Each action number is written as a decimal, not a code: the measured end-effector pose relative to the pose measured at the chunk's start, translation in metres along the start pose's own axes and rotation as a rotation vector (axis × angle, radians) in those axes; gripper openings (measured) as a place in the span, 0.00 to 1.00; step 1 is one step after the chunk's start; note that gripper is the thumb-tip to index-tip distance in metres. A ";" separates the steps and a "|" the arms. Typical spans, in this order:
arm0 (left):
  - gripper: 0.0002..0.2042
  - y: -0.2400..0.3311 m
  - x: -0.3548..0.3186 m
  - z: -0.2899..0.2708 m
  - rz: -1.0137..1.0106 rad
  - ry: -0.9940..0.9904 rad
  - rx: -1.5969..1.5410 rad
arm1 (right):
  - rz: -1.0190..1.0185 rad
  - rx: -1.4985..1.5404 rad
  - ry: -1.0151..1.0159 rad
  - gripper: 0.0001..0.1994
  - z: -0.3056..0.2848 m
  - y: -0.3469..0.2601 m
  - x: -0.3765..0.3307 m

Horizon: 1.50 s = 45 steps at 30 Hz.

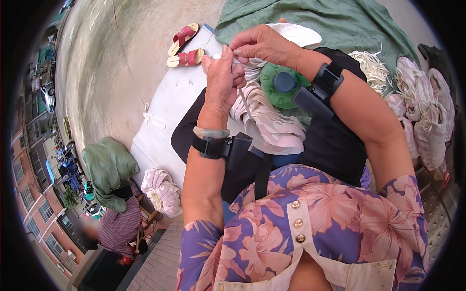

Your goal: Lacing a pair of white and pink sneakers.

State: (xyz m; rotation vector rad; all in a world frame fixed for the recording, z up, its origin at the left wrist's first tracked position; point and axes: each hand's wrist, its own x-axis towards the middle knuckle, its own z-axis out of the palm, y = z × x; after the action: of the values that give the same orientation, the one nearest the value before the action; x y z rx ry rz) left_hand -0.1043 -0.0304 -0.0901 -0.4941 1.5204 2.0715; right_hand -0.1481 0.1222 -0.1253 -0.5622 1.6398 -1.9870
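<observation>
My left hand (224,80) is closed, thumb up, around a thin white lace. Close beside it, my right hand (267,46) pinches thumb and forefinger together at the same small spot. A pale strip of the lace (246,104) hangs below my left hand toward my lap. Under my hands lies a fanned stack of white and pinkish shoe uppers (274,123). A green plastic bottle (274,92) with a blue cap sits against the stack. Another white upper (296,35) lies just beyond my right hand. My fingers partly hide what they pinch.
Loose white laces (371,70) lie on a green cloth (320,17). Bundled shoe uppers (424,111) are at the right, another bundle (161,191) at lower left. Red-strapped sandals (187,58) stand ahead. A person in a striped top (119,225) is at lower left.
</observation>
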 end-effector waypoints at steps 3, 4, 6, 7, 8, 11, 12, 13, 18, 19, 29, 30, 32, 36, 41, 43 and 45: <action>0.17 -0.003 0.001 -0.004 0.011 0.043 -0.073 | -0.056 -0.126 0.160 0.09 0.012 0.005 -0.001; 0.17 -0.003 0.000 -0.004 0.010 0.044 -0.073 | -0.056 -0.125 0.160 0.09 0.013 0.005 -0.001; 0.16 -0.006 -0.003 0.000 0.053 -0.010 -0.093 | -0.055 -0.154 0.210 0.07 0.014 0.002 -0.001; 0.16 -0.009 -0.002 0.002 0.053 -0.009 -0.092 | -0.056 -0.153 0.210 0.07 0.015 0.002 -0.001; 0.16 -0.013 -0.002 0.003 0.092 -0.001 -0.063 | -0.076 -0.153 0.272 0.06 0.015 0.001 0.000; 0.16 -0.018 -0.004 0.003 0.142 0.023 -0.009 | -0.068 -0.193 0.306 0.05 0.016 -0.008 -0.002; 0.17 -0.020 -0.006 0.003 0.155 0.038 0.016 | -0.042 -0.235 0.279 0.05 0.017 -0.011 -0.003; 0.17 -0.022 -0.007 0.004 0.154 0.040 0.017 | -0.041 -0.232 0.278 0.05 0.017 -0.012 -0.003; 0.22 -0.021 -0.011 0.006 0.137 0.006 0.039 | -0.116 -0.185 0.306 0.04 0.019 -0.019 -0.004; 0.22 -0.020 -0.011 0.004 0.135 0.010 0.041 | -0.115 -0.181 0.304 0.04 0.019 -0.020 -0.004; 0.24 -0.036 -0.014 0.003 0.126 0.012 0.229 | -0.172 0.127 0.466 0.03 -0.002 -0.022 -0.002; 0.24 -0.043 -0.018 0.003 0.115 -0.009 0.280 | -0.189 0.244 0.477 0.05 -0.008 -0.022 -0.003; 0.24 -0.055 -0.026 0.002 0.157 -0.044 0.329 | -0.219 0.214 0.477 0.05 -0.012 -0.022 -0.002; 0.24 -0.053 -0.040 0.020 0.075 0.063 0.249 | -0.176 0.295 0.438 0.04 -0.011 -0.022 -0.002; 0.24 -0.039 -0.038 0.031 0.207 0.013 0.394 | -0.081 0.431 0.394 0.03 -0.011 -0.022 0.000; 0.25 -0.014 -0.034 0.033 0.324 0.086 0.423 | -0.070 0.418 0.370 0.03 -0.013 -0.021 -0.001; 0.23 0.006 -0.018 0.023 0.393 0.075 0.443 | -0.075 0.406 0.331 0.03 -0.012 -0.020 0.005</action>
State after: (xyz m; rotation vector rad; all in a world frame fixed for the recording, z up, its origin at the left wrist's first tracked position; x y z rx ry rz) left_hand -0.0929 -0.0134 -0.0682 -0.1092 2.1872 1.9048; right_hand -0.1613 0.1318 -0.1084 -0.1494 1.3390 -2.4845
